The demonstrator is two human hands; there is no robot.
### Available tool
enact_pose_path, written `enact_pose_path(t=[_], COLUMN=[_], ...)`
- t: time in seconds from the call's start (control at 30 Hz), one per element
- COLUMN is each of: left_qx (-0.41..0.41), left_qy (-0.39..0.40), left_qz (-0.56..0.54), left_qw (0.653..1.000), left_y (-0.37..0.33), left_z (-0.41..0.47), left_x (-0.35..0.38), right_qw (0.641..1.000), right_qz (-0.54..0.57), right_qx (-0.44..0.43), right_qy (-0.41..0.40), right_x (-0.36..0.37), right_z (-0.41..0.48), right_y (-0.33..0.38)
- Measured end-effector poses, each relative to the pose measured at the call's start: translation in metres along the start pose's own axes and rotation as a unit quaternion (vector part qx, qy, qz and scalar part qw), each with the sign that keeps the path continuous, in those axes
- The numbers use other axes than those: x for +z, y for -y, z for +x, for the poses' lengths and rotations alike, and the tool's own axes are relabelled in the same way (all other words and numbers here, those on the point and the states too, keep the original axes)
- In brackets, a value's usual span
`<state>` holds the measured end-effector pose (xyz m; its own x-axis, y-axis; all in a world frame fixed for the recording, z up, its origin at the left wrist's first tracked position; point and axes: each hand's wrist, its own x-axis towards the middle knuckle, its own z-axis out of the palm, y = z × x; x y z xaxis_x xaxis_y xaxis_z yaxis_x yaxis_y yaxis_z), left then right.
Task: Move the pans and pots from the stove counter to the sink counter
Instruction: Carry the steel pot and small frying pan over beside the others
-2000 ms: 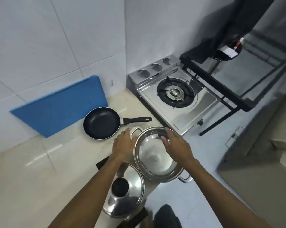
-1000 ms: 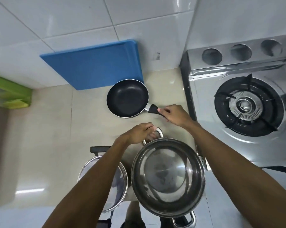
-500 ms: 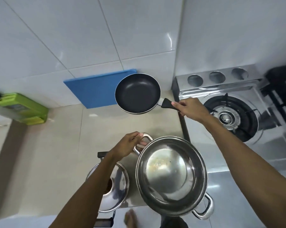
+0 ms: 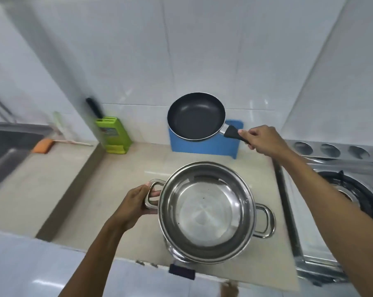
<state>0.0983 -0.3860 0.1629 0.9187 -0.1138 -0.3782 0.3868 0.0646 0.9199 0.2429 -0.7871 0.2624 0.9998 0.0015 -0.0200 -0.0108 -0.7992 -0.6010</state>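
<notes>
A large steel pot point(image 4: 207, 213) hangs above the beige stove counter point(image 4: 117, 189), and my left hand point(image 4: 134, 205) is shut on its left loop handle. A small black frying pan point(image 4: 195, 115) is held in the air in front of the wall, with my right hand point(image 4: 261, 139) gripping its black handle. Beneath the big pot, only a sliver of a second lidded steel pot point(image 4: 177, 255) and its dark handle point(image 4: 181, 272) shows at the counter's front edge.
A blue cutting board point(image 4: 204, 144) leans on the tiled wall. A green knife block point(image 4: 113, 133) stands at the step between the counters. To the left lie the sink point(image 4: 5, 146) and an orange brush point(image 4: 43, 146). The gas stove point(image 4: 350, 189) is on the right.
Both hands have raised their loads: the frying pan left the counter and the big pot lifted off it. The view swung left, so the sink and knife block have come into sight.
</notes>
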Motion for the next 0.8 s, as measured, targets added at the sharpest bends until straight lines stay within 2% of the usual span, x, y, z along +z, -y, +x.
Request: enact_pose_path(t=[0.2, 0.33, 0.53, 0.6, 0.8], left_qx=[0.053, 0.088, 0.162, 0.181, 0.199], left_qy=[-0.215, -0.314, -0.473, -0.524, -0.623], left_qz=[-0.098, -0.160, -0.266, -0.298, -0.384], left_qw=[0.970, 0.932, 0.824, 0.778, 0.652], left_y=[0.052, 0.082, 0.123, 0.130, 0.138], left_z=[-0.153, -0.255, -0.366, -0.393, -0.421], left_x=[-0.172, -0.255, -0.343, -0.370, -0.456], right_qw=[0.999, 0.996, 0.986, 0.980, 0.964], right_qz=[-0.004, 0.017, 0.067, 0.080, 0.107], right_qx=[-0.048, -0.065, -0.083, -0.097, -0.129], right_qy=[-0.002, 0.056, 0.129, 0.152, 0.209], right_x=[0.104, 0.197, 0.326, 0.363, 0.463], right_z=[-0.042, -0.081, -0.149, -0.168, -0.198], right_y=[0.141, 0.238, 0.370, 0.412, 0.515])
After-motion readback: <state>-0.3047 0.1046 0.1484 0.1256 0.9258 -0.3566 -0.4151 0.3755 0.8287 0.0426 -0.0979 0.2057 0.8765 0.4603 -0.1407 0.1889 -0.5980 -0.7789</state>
